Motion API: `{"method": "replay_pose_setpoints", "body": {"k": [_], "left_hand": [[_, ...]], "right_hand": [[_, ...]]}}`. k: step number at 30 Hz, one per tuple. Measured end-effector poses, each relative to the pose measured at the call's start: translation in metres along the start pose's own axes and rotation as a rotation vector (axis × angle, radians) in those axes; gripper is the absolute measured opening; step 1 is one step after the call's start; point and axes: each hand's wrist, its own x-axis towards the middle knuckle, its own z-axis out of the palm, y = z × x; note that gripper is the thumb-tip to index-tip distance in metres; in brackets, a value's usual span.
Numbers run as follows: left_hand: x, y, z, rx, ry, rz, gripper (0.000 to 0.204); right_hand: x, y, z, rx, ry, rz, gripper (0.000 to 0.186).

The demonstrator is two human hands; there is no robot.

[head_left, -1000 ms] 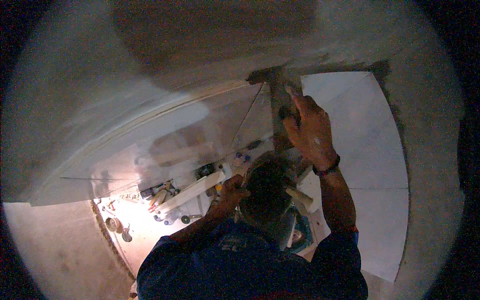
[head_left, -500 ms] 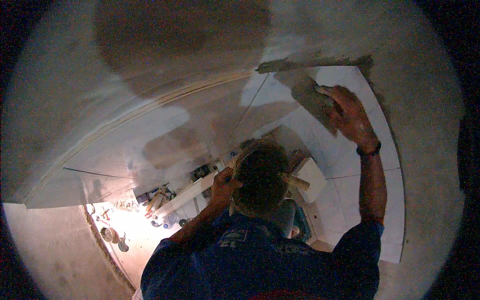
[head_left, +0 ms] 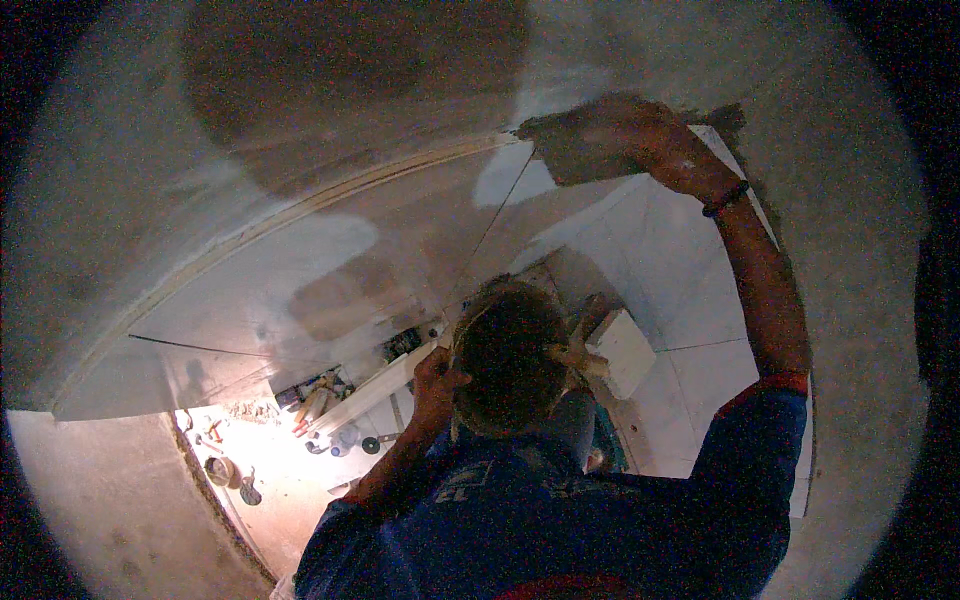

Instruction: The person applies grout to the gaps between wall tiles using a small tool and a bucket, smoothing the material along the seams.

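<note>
Neither of my own hands shows. In front of me another person in a dark blue shirt (head_left: 600,520) is seen from behind and above. That person's right hand (head_left: 660,150) is stretched up to the top edge of a large pale wall tile (head_left: 640,235), over a strip of grey mortar (head_left: 725,118). Motion blur and shadow hide whether it holds a tool. Beside the head, the person's left hand (head_left: 435,388) is raised with bent fingers; what it holds, if anything, I cannot make out.
A long pale bar (head_left: 365,392) slants across the lower left, near several small tools (head_left: 318,390). On the brightly lit floor (head_left: 285,505) lie a round container (head_left: 219,470) and a dark disc (head_left: 371,445). A whitish block (head_left: 622,355) stands right of the person's head.
The other person's right hand has moved up and left, from the tile face to its top edge. Their right elbow and shoulder have risen outward. The head has shifted slightly left.
</note>
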Motion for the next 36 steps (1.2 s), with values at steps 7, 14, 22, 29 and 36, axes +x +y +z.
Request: {"method": "replay_pose_setpoints", "body": {"k": [7,14,22,29,36], "left_hand": [[-0.009,0.028,0.007,-0.107,0.037,0.090,0.019],[-0.008,0.011,0.001,-0.091,0.077,0.101,0.020],[-0.012,0.013,-0.005,-0.066,0.079,0.034,0.015],[-0.002,0.021,-0.012,-0.167,0.033,-0.045,0.019],[0.006,0.033,-0.016,-0.268,-0.023,-0.055,0.019]], "right_hand": [[-0.016,0.011,-0.008,-0.230,0.112,-0.338,0.027],[-0.025,0.041,-0.016,-0.044,-0.049,-0.043,0.038],[-0.075,0.069,-0.029,-0.230,0.073,0.015,0.034],[-0.101,0.048,0.059,0.833,0.495,0.179,0.038],[-0.066,0.028,0.124,1.149,0.787,0.229,0.044]]}}
